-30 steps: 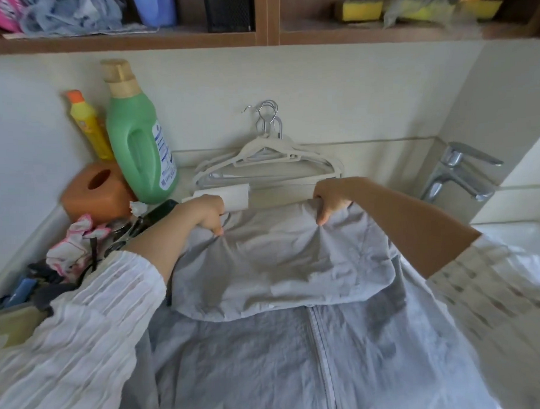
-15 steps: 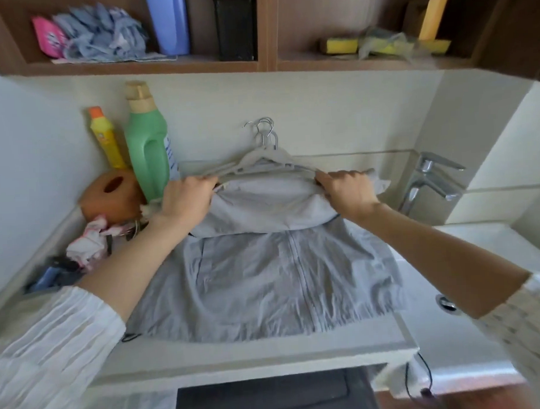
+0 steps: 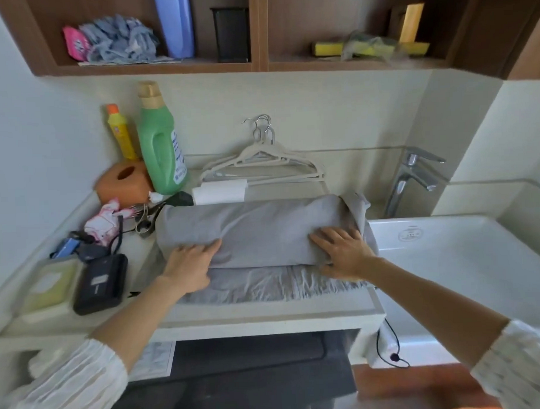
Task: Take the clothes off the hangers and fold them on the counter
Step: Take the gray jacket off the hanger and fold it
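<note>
A grey garment (image 3: 257, 232) lies on the white counter (image 3: 266, 311), its upper half folded down over the lower half. My left hand (image 3: 191, 262) rests flat on the fold's left front edge. Over at the right front edge, my right hand (image 3: 340, 250) presses on it, fingers spread. Neither hand grips the cloth. Behind the garment, several empty white hangers (image 3: 261, 165) lean against the back wall.
A green detergent bottle (image 3: 159, 141), a yellow bottle (image 3: 121, 133), an orange box (image 3: 124, 182) and a white roll (image 3: 219, 190) stand at the back left. Scissors (image 3: 146, 217), a black device (image 3: 101, 282) and clutter fill the left. A tap (image 3: 411, 178) and white sink (image 3: 466, 258) lie right.
Both hands brought the garment's top edge from the back toward me, folding it down over the lower half, then let go and laid flat on the fold.
</note>
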